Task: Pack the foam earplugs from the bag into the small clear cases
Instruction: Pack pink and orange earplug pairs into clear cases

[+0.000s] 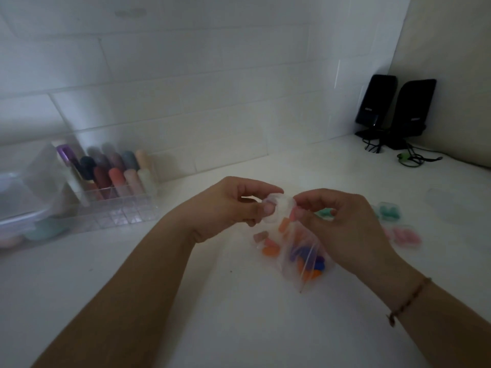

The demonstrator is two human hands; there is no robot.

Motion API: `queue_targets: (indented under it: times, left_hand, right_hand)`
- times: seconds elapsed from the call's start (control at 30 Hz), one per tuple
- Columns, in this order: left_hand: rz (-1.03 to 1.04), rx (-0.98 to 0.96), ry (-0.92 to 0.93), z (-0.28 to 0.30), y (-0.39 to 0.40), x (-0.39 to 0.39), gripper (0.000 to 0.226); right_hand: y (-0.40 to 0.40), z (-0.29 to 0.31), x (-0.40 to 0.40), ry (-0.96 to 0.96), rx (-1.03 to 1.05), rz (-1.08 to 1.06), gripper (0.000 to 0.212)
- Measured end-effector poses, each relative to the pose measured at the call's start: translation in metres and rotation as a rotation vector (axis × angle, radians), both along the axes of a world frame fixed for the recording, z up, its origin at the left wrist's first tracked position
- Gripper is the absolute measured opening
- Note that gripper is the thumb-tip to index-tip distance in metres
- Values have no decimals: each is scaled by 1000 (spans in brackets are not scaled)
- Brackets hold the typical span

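Above a white surface, we see a person's left hand and right hand meet over a small clear case, each pinching one side of it between thumb and fingers; whether the case is open or closed is too blurred for us to tell. Directly beneath the hands lies a clear zip bag holding orange, blue and purple foam earplugs, with a few pink and orange ones near its mouth at the left. To the right of the right hand, two more clear cases rest on the surface, one with teal earplugs and one with pink earplugs. A beaded bracelet circles the right wrist. At the far left stands a clear organizer filled with coloured tubes, beside a clear lidded box. Two black speakers and their cables sit in the far right corner against the white tiled wall.
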State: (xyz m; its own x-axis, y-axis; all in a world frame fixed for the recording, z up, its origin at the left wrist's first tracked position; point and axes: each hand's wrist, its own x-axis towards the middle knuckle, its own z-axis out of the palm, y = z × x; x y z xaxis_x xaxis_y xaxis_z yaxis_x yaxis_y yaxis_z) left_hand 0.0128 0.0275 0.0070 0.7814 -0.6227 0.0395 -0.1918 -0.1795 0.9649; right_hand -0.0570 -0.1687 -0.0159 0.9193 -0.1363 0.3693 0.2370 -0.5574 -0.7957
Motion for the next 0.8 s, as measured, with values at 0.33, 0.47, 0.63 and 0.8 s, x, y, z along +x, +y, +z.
queue_targets:
  times: [0.33, 0.47, 0.63, 0.8]
  left_hand:
    - [-1, -380, 374, 5, 7, 4, 26]
    - [-108, -400, 505, 1, -10, -11, 20]
    - [-297, -372, 588, -2, -16, -17, 31]
    - [-296, -402, 606, -2, -9, -9, 51]
  right_hand:
    - [-2, 11, -10, -107, 19, 13, 11]
    - [4, 19, -21, -418, -98, 9, 11]
    - [7, 18, -23, -475, -175, -20, 6]
    - [5, 17, -23, -443, -238, -113, 12]
